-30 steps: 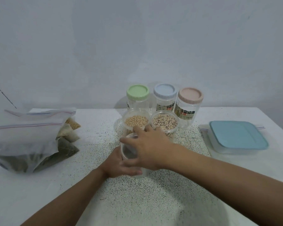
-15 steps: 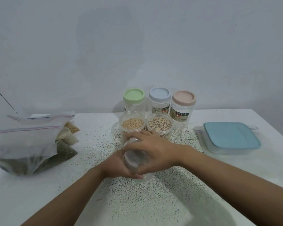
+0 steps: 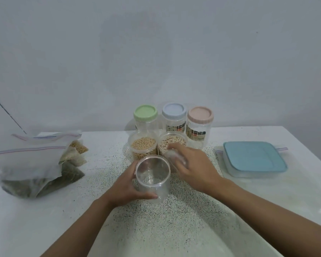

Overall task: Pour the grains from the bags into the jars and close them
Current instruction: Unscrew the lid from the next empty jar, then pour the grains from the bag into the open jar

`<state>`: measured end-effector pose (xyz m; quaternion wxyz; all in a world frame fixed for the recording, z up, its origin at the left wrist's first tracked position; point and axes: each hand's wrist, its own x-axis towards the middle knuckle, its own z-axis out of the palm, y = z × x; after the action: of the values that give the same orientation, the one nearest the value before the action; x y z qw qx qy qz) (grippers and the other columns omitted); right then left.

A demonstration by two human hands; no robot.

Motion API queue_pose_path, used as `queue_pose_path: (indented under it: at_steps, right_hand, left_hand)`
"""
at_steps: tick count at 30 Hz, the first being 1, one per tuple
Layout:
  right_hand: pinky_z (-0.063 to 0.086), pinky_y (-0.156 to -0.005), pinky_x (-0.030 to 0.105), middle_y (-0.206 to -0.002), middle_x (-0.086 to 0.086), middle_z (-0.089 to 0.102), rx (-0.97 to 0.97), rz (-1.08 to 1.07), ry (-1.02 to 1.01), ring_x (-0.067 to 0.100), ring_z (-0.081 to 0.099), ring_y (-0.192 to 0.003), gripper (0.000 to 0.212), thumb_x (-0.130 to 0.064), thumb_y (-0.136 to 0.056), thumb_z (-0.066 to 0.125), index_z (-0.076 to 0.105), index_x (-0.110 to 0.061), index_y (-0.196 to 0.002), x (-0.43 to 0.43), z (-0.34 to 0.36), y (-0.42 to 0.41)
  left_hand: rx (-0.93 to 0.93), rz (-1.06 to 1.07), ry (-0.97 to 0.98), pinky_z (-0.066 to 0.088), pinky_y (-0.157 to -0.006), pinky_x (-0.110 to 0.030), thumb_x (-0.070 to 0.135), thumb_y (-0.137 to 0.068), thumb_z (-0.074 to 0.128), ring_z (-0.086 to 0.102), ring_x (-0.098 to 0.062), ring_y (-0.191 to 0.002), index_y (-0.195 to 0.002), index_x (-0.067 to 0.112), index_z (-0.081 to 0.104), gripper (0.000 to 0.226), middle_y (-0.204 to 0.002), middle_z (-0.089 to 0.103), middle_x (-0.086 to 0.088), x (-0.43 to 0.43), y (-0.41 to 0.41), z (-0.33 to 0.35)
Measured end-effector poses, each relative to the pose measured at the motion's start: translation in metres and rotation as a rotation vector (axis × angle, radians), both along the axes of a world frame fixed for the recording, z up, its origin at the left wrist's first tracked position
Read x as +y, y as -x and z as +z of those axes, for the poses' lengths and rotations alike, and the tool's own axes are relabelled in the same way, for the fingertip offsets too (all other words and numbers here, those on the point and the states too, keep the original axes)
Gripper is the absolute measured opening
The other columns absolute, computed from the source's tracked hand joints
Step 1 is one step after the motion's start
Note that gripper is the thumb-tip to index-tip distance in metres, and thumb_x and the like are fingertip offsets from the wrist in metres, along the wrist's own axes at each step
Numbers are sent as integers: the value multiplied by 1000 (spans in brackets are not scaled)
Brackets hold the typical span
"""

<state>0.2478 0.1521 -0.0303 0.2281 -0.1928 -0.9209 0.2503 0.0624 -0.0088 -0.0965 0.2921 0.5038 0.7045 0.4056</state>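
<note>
Far left: a large zip bag (image 3: 24, 162) lies on the speckled white table (image 3: 174, 223). Dark grain shows through its lower part. Small grain packets (image 3: 76, 152) sit at its right edge, touching it.

Centre-left: the left hand (image 3: 125, 186) grasps the empty clear jar (image 3: 153, 179), fingers wrapped round its left wall and thumb across the near side. The jar stands upright on the table with its mouth uncovered.

Just behind it, touching each other, stand two uncovered jars: the jar of yellow round grains (image 3: 143, 146) on the left and the jar of pale speckled grains (image 3: 171, 142) on the right.

Back row, closed and upright: green-lidded jar (image 3: 145, 113), blue-lidded jar (image 3: 174, 110), pink-lidded jar (image 3: 200, 115). Contents cannot be determined.

Centre-right: the right hand (image 3: 195, 167) is curled round a clear lid (image 3: 174, 157), held just right of the empty jar's mouth and in front of the speckled grains. The lid is blurred, so the exact grip cannot be made out.

Right: a blue-lidded box (image 3: 254, 158) rests flat, well apart from the jars.
</note>
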Motion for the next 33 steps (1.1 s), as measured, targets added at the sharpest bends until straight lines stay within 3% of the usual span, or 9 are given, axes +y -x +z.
queue_pose_path:
  at_steps: [3, 7, 10, 17, 20, 22, 25, 29, 33]
  right_hand:
    - [63, -69, 39, -86, -7, 74, -37, -82, 136, 10, 71, -68, 30, -34, -104, 46, 69, -22, -121, 17, -12, -11]
    - [60, -76, 29, -98, -1, 75, -161, -106, 160, 7, 68, -72, 24, -14, -103, 55, 68, -17, -123, 30, -43, -21]
    - [46, -76, 20, -111, 3, 72, -225, -102, 134, 10, 60, -85, 25, -6, -100, 57, 68, -13, -121, 32, -67, -23]
    - [50, -84, 39, -116, 7, 61, -356, -50, -77, 27, 56, -104, 34, -25, -107, 43, 57, -19, -137, 33, -95, -27]
    - [50, -93, 45, -127, 9, 58, -407, -6, -174, 31, 54, -115, 41, -26, -106, 43, 48, -23, -146, 27, -91, -30]
    - [50, -93, 43, -129, 7, 60, -358, 2, -162, 29, 56, -115, 42, -22, -104, 45, 49, -22, -146, 21, -83, -30]
    - [48, -84, 30, -117, -1, 64, -131, -38, -32, 17, 59, -104, 29, -19, -104, 49, 62, -19, -130, 14, -60, -24]
    - [46, -77, 18, -100, -9, 64, 133, -12, 142, 3, 57, -92, 12, -19, -102, 56, 67, -20, -109, -1, -20, -8]
    - [49, -76, 16, -95, -11, 67, 226, 105, 243, 2, 60, -89, 10, -17, -101, 59, 69, -18, -104, -18, 9, 14]
  left_hand:
    - [31, 73, -24, 51, -98, -24, 46, -56, 99, 56, 5, -120, -139, 45, 43, 101, -132, 56, 26, -4, -7, -2]
    - [20, 110, -13, 54, -94, -26, 44, -60, 98, 57, 5, -121, -138, 53, 40, 97, -130, 57, 30, -8, -15, 1]
    - [-27, 135, 3, 53, -92, -20, 46, -60, 97, 55, 8, -121, -134, 62, 33, 99, -133, 56, 29, -10, -22, 8]
    - [-15, 94, 92, 50, -94, -22, 46, -64, 95, 49, 14, -123, -141, 61, 28, 103, -135, 50, 41, -11, -33, 14]
    - [-2, 47, 171, 46, -101, -25, 30, -70, 93, 44, 16, -127, -149, 57, 21, 109, -140, 43, 39, -16, -30, 18]
    - [41, 26, 194, 45, -101, -23, 13, -79, 82, 43, 13, -129, -146, 58, 22, 101, -140, 42, 35, -21, -27, 23]
    - [62, 161, 118, 54, -94, -26, 0, -93, 65, 57, -2, -124, -136, 49, 46, 68, -134, 58, 16, -31, -21, 30]
    - [94, 403, -82, 56, -77, -30, 13, -99, 62, 70, -12, -81, -112, 31, 68, 23, -89, 72, 4, -48, -17, 43]
    - [90, 505, -197, 49, -62, -21, 19, -98, 63, 59, -12, -60, -97, 22, 73, 11, -64, 63, -2, -68, -14, 59]
